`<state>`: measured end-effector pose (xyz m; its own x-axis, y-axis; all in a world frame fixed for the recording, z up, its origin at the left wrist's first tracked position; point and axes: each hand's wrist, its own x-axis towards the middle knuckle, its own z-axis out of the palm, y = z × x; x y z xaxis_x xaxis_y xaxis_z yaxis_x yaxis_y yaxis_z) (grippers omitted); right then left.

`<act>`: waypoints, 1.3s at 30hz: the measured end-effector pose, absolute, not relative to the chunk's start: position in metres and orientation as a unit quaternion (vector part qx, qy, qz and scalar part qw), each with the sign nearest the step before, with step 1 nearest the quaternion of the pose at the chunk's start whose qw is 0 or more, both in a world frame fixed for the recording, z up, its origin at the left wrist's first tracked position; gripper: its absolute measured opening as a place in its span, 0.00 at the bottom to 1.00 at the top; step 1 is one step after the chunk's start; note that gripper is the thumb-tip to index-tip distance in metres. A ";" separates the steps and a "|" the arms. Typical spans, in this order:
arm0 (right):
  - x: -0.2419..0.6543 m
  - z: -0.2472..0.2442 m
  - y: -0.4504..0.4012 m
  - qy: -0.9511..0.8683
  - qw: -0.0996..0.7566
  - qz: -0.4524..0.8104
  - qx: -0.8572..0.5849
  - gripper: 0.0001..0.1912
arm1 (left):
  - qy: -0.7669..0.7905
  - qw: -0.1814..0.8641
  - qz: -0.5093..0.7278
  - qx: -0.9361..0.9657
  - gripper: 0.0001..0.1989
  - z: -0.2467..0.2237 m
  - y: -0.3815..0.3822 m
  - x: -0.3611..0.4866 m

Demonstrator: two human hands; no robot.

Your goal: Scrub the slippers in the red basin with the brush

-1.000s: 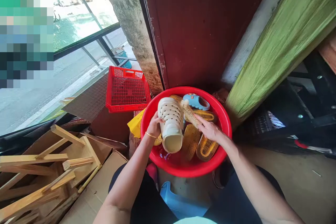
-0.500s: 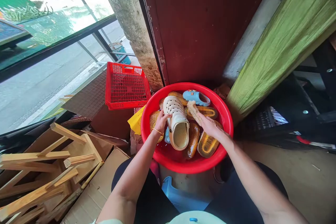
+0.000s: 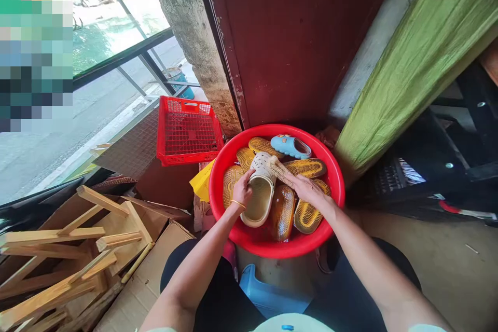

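Observation:
My left hand (image 3: 243, 190) grips the left side of a cream clog (image 3: 258, 198), whose open heel end faces me. In my right hand (image 3: 310, 190) is a scrub brush (image 3: 283, 172) with pale bristles, its head against the clog's right upper side. Both hands are over a red basin (image 3: 278, 249). Around the clog in the basin lie several slippers with yellow-brown soles turned up, among them a wet brown slipper (image 3: 284, 211) and a dark-edged slipper (image 3: 307, 215). A light blue clog (image 3: 291, 146) rests at the basin's far side.
A red plastic crate (image 3: 189, 130) stands left of the basin, with a yellow sheet (image 3: 202, 181) below it. Wooden stools (image 3: 78, 249) and cardboard (image 3: 136, 275) are at the left. Green cloth (image 3: 420, 57) hangs at the right. A blue plastic piece (image 3: 268, 290) sits between my knees.
The cream clog has tilted and turned, showing more of its inside. My right hand has brought the brush leftward and down onto the clog. My left hand has shifted slightly lower.

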<state>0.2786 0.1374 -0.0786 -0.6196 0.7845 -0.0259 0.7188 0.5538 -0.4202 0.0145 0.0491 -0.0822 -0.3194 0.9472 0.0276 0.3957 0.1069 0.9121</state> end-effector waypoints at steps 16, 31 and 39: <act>0.277 -0.056 0.122 -0.889 0.074 0.141 -0.429 0.29 | 0.621 0.406 0.482 0.466 0.25 -0.079 0.040 0.014; 0.286 -0.049 0.135 -0.849 0.000 0.122 -0.514 0.30 | 0.549 0.197 0.237 0.777 0.37 -0.065 0.042 0.019; 0.283 -0.039 0.134 -0.848 0.008 0.117 -0.516 0.30 | 0.594 0.022 0.155 0.789 0.25 -0.050 0.031 0.030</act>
<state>0.2832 0.1343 -0.0393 -0.4665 0.8778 -0.1083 0.8743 0.4391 -0.2069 0.0296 0.0312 -0.0502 0.2456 0.9446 0.2177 0.9310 -0.2924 0.2185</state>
